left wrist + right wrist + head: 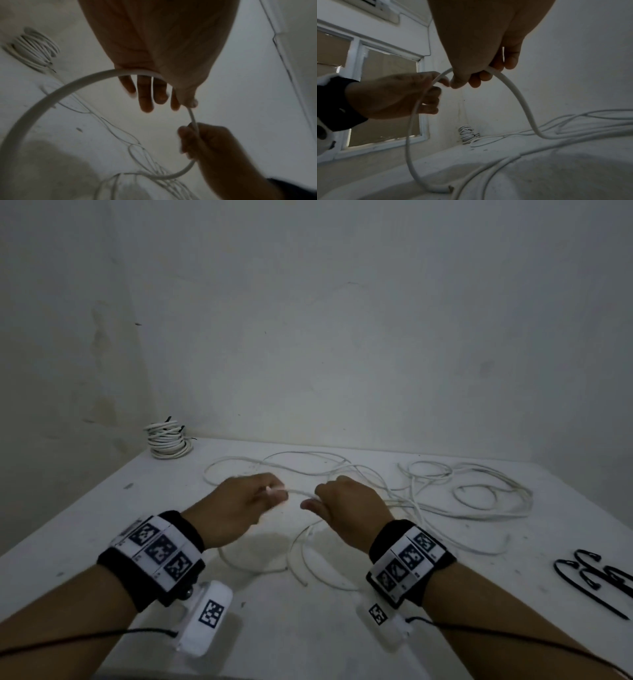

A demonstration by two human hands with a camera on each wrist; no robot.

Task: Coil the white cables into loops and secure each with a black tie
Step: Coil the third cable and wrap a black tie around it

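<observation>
Both hands hold one white cable (298, 492) above the middle of the table. My left hand (274, 493) pinches it between thumb and forefinger, and the cable (72, 84) arcs across the palm and down to the left. My right hand (315, 501) grips the same cable a short way to the right, its fingers curled round it (518, 97). In the right wrist view the cable's cut end (448, 188) rests on the table below the left hand (402, 94). More loose white cable (462, 491) sprawls behind and to the right. Several black ties (596, 575) lie at the right edge.
A coiled white bundle (168, 440) with a black tie on it stands in the back left corner against the wall, also seen as the bundle (467, 134) from the right wrist. The white table (102, 508) ends at walls behind and left. A window (385, 94) is on the left.
</observation>
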